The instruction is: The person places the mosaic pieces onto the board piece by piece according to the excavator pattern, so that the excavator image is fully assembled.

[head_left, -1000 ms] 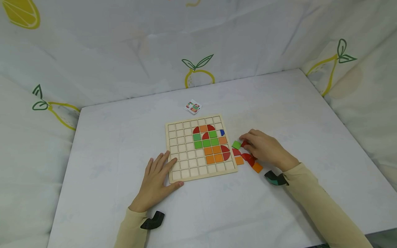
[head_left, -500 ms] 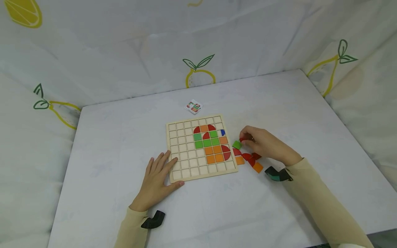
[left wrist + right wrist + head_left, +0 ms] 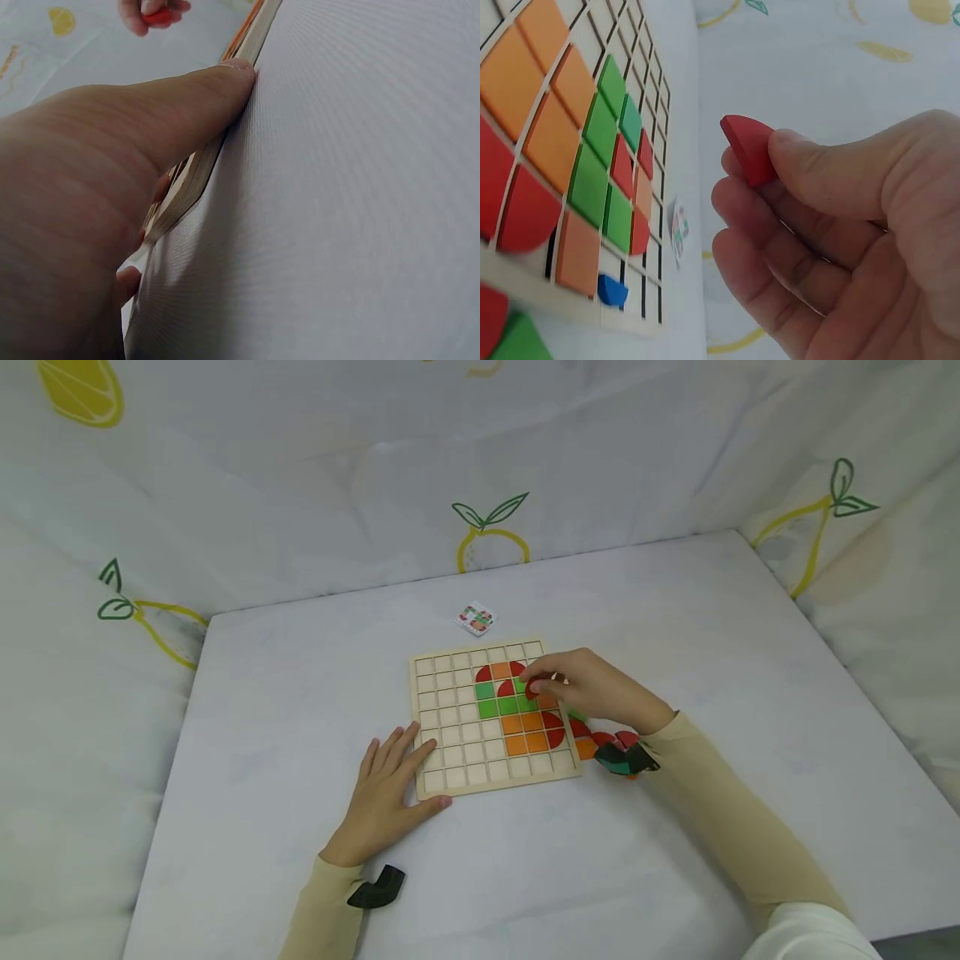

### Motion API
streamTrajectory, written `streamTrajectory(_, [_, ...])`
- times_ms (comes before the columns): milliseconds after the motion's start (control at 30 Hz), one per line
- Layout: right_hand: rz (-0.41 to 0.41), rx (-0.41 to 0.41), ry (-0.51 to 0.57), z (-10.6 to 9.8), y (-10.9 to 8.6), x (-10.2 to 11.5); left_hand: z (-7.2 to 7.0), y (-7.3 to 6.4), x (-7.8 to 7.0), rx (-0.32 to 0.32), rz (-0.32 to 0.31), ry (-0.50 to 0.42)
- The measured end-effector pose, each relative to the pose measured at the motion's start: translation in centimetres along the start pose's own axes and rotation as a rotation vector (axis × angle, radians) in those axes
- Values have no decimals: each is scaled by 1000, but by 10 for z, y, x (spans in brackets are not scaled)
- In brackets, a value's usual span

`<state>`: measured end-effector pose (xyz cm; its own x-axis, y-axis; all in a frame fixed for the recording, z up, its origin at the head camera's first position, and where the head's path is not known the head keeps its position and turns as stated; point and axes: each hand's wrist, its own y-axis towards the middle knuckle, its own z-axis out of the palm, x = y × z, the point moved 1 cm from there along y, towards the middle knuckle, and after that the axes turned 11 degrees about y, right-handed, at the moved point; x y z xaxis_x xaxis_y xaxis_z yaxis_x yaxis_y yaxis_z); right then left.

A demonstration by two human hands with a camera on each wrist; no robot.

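Observation:
My right hand [image 3: 596, 685] pinches a red quarter-circle tile [image 3: 751, 148] between thumb and fingers, held above the right side of a wooden grid board [image 3: 457, 731]. Red, orange and green tiles fill several of the board's cells. A small blue piece [image 3: 613, 291] sits in a cell near the board's edge in the right wrist view; in the head view the right hand hides it. My left hand [image 3: 382, 797] rests at the board's near left corner, its fingers spread over the rim and its thumb [image 3: 202, 97] against the near edge.
Loose red, orange and green tiles [image 3: 585, 748] lie just right of the board, partly under my right wrist. A small pattern card [image 3: 476, 618] lies behind the board. White cloth walls with lemon prints border the white table [image 3: 262, 710].
My right hand has picked up the red tile from the loose pieces and moved left over the board with it. My left hand keeps its place on the board's corner.

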<state>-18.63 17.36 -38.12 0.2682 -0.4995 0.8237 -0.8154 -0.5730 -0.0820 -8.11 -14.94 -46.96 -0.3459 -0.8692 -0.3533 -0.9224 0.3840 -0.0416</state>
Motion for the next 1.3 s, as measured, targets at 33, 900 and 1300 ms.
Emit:
streamTrajectory(33, [1,9,17,2,4,1,0,0,0,1,0,-1])
streamTrajectory(900, [41,111,21,50,40,-3,1,-3,5,-1,-1,7])
streamTrajectory(1300, [43,132,16,54,40,-12,0,2,1,25,-9,-2])
